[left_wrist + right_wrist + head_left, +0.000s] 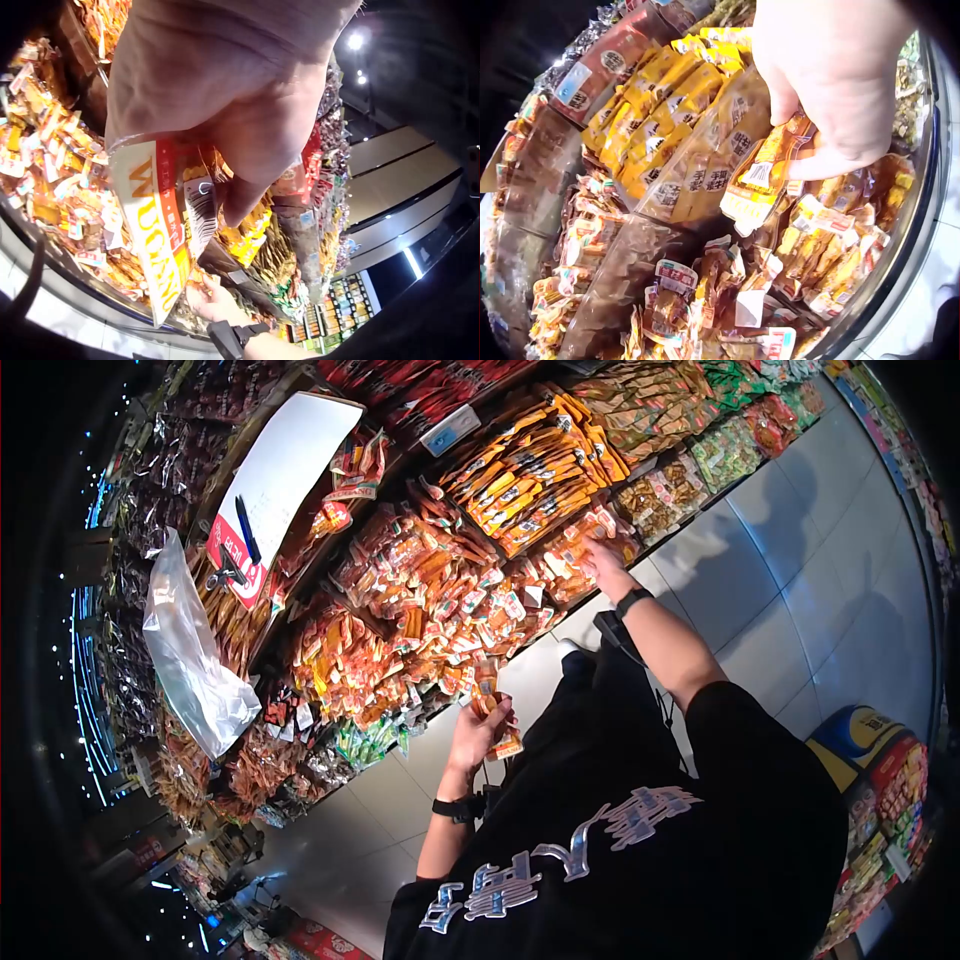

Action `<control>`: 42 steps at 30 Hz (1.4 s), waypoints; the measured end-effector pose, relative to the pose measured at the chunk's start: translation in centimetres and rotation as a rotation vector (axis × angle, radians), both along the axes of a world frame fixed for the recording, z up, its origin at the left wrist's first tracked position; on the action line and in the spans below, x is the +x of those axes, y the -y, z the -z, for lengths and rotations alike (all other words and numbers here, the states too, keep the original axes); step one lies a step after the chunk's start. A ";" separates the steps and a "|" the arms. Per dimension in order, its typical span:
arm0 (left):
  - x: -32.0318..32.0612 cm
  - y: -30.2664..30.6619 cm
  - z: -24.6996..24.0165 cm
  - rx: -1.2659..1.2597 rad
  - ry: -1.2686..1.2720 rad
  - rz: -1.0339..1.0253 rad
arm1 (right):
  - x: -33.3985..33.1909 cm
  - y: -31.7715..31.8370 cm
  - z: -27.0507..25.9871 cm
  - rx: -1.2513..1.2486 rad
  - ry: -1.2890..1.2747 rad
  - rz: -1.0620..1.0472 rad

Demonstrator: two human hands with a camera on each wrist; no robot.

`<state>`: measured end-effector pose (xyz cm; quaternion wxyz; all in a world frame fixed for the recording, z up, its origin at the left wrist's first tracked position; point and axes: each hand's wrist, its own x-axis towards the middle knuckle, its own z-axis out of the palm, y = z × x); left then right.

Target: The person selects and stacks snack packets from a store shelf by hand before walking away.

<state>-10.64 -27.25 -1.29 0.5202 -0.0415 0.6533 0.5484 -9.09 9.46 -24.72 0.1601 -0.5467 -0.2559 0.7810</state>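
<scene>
My left hand (476,736) grips a long snack packet (485,682), held upright in front of the near side of the display. In the left wrist view the packet's label (146,225) reads WUGAN, with a barcode beside it; the palm hides the upper part. Farther along the display, my right hand (606,570) is down at a bin of similar packets. Thumb and fingers there pinch one orange-brown packet (761,176), its white barcode facing the camera. Loose packets (825,255) lie right under that hand.
A clear divider (705,157) separates the bin from rows of yellow packets (530,470). Behind, a white sheet (290,470) with a pen (247,530) lies over the goods, near a clear plastic bag (195,650). Tiled floor (800,590) runs along the display's curved edge.
</scene>
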 end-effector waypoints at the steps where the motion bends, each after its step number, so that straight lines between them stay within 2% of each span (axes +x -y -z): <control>1: 0.2 0.3 0.2 -0.051 -0.015 -0.012 | -1.8 0.1 1.0 -0.011 0.050 0.046; 3: 0.9 0.4 -0.1 -0.059 -0.019 -0.050 | -4.7 0.5 1.1 0.027 0.063 0.095; 5: 1.3 0.9 0.3 -0.082 0.009 -0.034 | -6.5 0.2 5.2 -0.012 -0.176 0.068; 6: 1.7 0.9 0.3 -0.055 0.021 -0.061 | -7.1 0.3 5.2 -0.031 -0.203 0.096; 13: 2.1 0.6 0.6 -0.086 0.058 -0.060 | -8.3 0.2 6.8 0.088 0.032 -0.041; 17: 2.1 -0.4 0.9 -0.052 0.078 -0.085 | -7.4 -0.2 5.2 0.144 0.015 -0.027; 21: 2.0 -1.0 1.1 -0.067 0.074 -0.067 | -7.4 -2.7 6.7 0.204 -0.036 0.072; 23: 2.0 -1.2 0.7 -0.107 0.072 -0.044 | -8.2 -4.6 8.0 0.196 -0.014 0.048; 26: 2.0 -1.4 0.2 -0.162 0.063 0.018 | -8.3 -7.0 10.5 0.211 0.111 -0.145; 29: 2.0 -1.3 0.5 -0.100 0.057 0.018 | -7.2 -6.8 1.8 0.216 0.161 -0.148; 31: 1.9 -1.7 0.2 -0.042 0.066 -0.001 | -6.3 -6.6 0.5 0.203 0.168 -0.189; 33: 1.6 -1.9 0.9 0.024 0.051 0.007 | -3.1 -4.6 -0.5 0.361 0.116 -0.516; 35: 1.3 -2.4 1.4 0.097 0.063 0.019 | 0.6 0.3 -7.6 0.239 -0.169 -0.715; 37: 1.0 -3.6 1.7 0.175 0.102 0.031 | 3.4 4.0 -13.7 0.262 -0.313 -1.123; 39: 0.6 -5.0 2.0 0.155 0.138 0.172 | 5.8 7.5 -15.0 0.158 -0.514 -1.252; 41: 0.5 -6.5 2.8 0.077 0.126 0.268 | 6.9 9.2 -16.5 0.215 -0.531 -1.318; 42: 0.5 -7.2 3.1 0.106 0.114 0.287 | 7.4 10.0 -15.8 0.234 -0.540 -1.213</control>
